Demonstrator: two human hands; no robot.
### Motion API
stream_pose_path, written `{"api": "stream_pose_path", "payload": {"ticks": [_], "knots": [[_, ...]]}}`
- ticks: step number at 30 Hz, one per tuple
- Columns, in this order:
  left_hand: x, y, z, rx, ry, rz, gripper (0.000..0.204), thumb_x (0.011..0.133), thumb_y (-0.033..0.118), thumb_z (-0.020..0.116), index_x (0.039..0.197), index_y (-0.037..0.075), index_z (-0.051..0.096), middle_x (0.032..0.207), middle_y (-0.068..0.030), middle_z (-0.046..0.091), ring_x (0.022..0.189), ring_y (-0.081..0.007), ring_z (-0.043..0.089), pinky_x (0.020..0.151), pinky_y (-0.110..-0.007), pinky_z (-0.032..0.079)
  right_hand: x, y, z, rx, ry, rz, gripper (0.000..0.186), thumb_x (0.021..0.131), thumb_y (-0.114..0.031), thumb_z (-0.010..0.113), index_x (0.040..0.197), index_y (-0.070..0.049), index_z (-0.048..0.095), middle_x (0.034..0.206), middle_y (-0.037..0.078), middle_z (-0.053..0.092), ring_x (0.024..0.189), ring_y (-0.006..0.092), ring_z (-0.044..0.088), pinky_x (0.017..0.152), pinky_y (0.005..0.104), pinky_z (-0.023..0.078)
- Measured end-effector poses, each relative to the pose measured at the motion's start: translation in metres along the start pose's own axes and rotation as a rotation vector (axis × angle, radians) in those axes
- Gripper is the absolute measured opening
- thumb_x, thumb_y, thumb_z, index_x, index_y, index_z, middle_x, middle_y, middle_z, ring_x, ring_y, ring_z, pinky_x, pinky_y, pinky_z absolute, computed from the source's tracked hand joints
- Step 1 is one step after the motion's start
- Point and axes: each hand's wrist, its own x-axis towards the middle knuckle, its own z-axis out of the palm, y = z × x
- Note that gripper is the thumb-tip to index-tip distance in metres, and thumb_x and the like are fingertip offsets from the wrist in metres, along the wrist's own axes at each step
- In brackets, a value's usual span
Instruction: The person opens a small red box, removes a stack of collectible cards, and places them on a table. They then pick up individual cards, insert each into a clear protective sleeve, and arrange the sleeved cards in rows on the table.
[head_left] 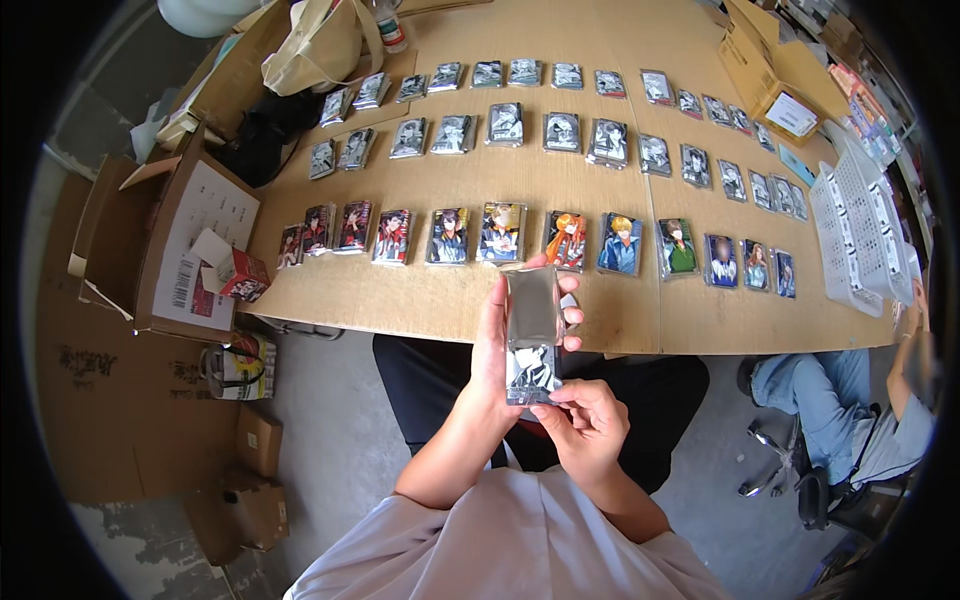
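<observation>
My left hand (491, 360) is closed around a clear plastic sleeve (532, 305), held upright in the middle of the view. A grey-and-white illustrated card (530, 368) shows in or against its lower half; I cannot tell which. My right hand (590, 425) pinches that card's bottom edge. Beyond my hands, a row of stacked colour character cards (447, 237) lies across the tan table (400, 295), with two rows of grey-and-white card stacks (505, 124) behind it.
Cardboard boxes stand left (180, 235) and back right (775, 80). White plastic baskets (845, 240) sit at the table's right end. A cloth bag (310, 50) and bottle (390, 30) are back left. A seated person (840, 420) in light jeans is at the right.
</observation>
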Motion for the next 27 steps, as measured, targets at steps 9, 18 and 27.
{"api": "stream_pose_path", "payload": {"ticks": [9, 18, 27], "knots": [[-0.007, 0.009, 0.005, -0.005, 0.096, 0.047, 0.059, 0.111, 0.055, 0.049, 0.154, 0.014, 0.049, 0.126, -0.0162, 0.064, 0.099, -0.0297, 0.071, 0.074, -0.041, 0.066, -0.001, 0.002, 0.004, 0.056, -0.036, 0.105, 0.021, 0.093, 0.011, 0.078, 0.107, 0.005, 0.065, 0.103, 0.013, 0.074, 0.095, 0.0128, 0.072, 0.088, 0.0276, 0.059], [-0.013, 0.023, -0.003, 0.027, 0.123, 0.092, 0.058, 0.111, 0.055, 0.05, 0.152, 0.014, 0.049, 0.126, -0.0159, 0.063, 0.094, -0.028, 0.067, 0.075, -0.041, 0.066, 0.006, 0.0, 0.012, 0.11, -0.093, 0.212, 0.015, 0.095, 0.007, 0.078, 0.102, 0.006, 0.065, 0.099, 0.012, 0.072, 0.093, 0.0134, 0.073, 0.086, 0.0275, 0.059], [-0.017, 0.052, -0.009, -0.036, 0.066, 0.149, 0.061, 0.112, 0.058, 0.046, 0.153, 0.013, 0.045, 0.125, -0.016, 0.064, 0.095, -0.029, 0.072, 0.078, -0.042, 0.069, 0.015, -0.007, 0.034, 0.187, -0.12, 0.245, 0.053, 0.103, 0.005, 0.066, 0.147, 0.005, 0.037, 0.103, 0.02, 0.074, 0.096, 0.0243, 0.077, 0.088, 0.0361, 0.065]]}}
